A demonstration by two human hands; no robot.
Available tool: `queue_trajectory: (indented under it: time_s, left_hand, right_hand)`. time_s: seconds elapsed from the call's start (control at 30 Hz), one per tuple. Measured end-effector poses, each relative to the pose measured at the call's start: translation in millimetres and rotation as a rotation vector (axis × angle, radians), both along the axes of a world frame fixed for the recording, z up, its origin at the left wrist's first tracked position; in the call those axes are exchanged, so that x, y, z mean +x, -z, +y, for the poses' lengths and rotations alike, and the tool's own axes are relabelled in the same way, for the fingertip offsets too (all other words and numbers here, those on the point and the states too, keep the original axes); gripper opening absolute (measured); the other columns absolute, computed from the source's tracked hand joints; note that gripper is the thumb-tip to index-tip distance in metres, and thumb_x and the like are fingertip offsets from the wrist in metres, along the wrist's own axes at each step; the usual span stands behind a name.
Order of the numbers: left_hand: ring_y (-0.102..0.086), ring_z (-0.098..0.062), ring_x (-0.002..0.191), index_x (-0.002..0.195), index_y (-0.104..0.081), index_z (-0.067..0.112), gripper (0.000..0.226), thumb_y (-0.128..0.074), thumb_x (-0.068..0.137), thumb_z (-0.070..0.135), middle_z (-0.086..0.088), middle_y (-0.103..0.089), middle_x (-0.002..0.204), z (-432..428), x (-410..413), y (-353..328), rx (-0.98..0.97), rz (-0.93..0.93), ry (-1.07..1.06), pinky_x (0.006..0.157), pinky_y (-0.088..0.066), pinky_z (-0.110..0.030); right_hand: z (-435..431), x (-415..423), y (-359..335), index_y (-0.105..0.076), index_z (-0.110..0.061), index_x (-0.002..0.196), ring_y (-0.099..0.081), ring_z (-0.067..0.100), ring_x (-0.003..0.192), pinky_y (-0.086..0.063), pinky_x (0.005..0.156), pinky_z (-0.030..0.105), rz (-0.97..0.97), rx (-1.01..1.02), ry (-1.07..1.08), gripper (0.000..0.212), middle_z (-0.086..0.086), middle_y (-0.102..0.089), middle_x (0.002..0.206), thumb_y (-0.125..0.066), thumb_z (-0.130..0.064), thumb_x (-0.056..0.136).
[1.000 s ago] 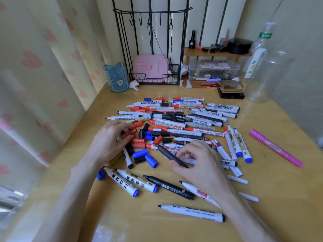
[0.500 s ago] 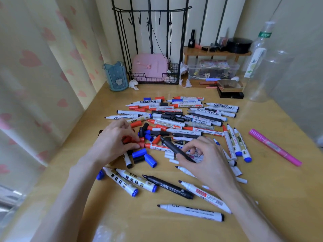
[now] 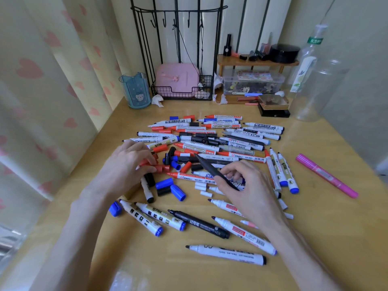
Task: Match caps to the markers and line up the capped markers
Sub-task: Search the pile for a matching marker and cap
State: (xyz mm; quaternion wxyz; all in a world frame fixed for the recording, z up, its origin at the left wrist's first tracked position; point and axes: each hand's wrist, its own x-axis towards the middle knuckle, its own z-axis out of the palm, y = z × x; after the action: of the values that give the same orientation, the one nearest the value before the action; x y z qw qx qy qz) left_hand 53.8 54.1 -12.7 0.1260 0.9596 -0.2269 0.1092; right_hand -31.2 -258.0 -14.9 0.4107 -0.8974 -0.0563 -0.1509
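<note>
The right hand (image 3: 247, 185) is curled round a slim black uncapped marker (image 3: 212, 170), pinching its rear half so that the bare tip points toward 11 o'clock, over the middle of the pile. The left hand (image 3: 126, 164) lies palm down at 9 o'clock of it, with thumb and fingers closed on a small red plastic cap (image 3: 145, 162); more loose red caps (image 3: 162, 168) touch its fingertips.

Just toward 6 o'clock of the left hand lie two blue caps (image 3: 178, 193) and a short black cap (image 3: 163, 191), touching one another. Between the hands and on toward 12 o'clock spreads the heap of red, black and white markers and caps (image 3: 220, 141) on the yellow wooden bench (image 3: 315, 238).

Near the bench's 6 o'clock edge five uncapped markers lie roughly side by side:
- two white markers with blue ends (image 3: 147, 217)
- a black permanent marker (image 3: 198, 223)
- a white marker with a red label (image 3: 244, 235)
- a white marker with a black end (image 3: 226, 252)

A lone blue cap (image 3: 115, 208) sits at 9 o'clock of that row.

At 3 o'clock of the right hand three white markers (image 3: 280, 171) lie close together, and well beyond them a pink highlighter (image 3: 326, 175) lies apart.

At the bench's 12 o'clock end:
- a blue translucent pen cup (image 3: 135, 90)
- a pink box (image 3: 177, 77) in a black wire basket (image 3: 206, 88)
- a small wooden shelf (image 3: 257, 62)
- a clear plastic bottle (image 3: 308, 76)
</note>
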Motion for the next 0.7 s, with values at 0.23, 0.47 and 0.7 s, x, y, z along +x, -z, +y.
queue_trajectory:
  time_s: [0.23, 0.47, 0.7]
  left_hand:
    - [-0.068, -0.004, 0.098, 0.099, -0.065, 0.029, 0.008, -0.068, 0.095, 0.035, 0.017, -0.074, 0.099, -18.1, -12.5, -15.4, -0.432, 0.177, 0.071, 0.078, -0.047, -0.018]
    - [-0.068, -0.008, 0.082, 0.106, -0.073, 0.024, 0.010, -0.072, 0.097, 0.020, 0.011, -0.076, 0.099, -47.5, -25.0, -18.4, -0.604, 0.323, 0.192, 0.071, -0.052, -0.031]
    - [-0.055, 0.005, 0.068, 0.108, -0.073, 0.019, 0.011, -0.073, 0.096, 0.016, 0.012, -0.067, 0.087, -57.5, -31.2, -19.9, -0.584, 0.304, 0.205, 0.064, -0.038, -0.008]
  right_hand:
    - [1.1, 0.7, -1.8, -0.064, -0.030, 0.102, -0.063, 0.003, 0.097, -0.052, 0.086, 0.033, 0.030, 0.011, -0.064, 0.007, -0.022, -0.068, 0.093, -0.068, -0.032, 0.098]
    - [-4.6, 1.4, 0.4, -0.066, -0.027, 0.113, -0.061, 0.009, 0.098, -0.053, 0.082, 0.036, -0.054, -0.079, -0.071, 0.014, -0.017, -0.065, 0.101, -0.064, -0.020, 0.101]
    - [-9.8, 4.3, 3.0, -0.064, -0.027, 0.112, -0.059, 0.011, 0.101, -0.052, 0.084, 0.036, -0.111, -0.163, -0.060, 0.015, -0.016, -0.061, 0.106, -0.060, -0.019, 0.101]
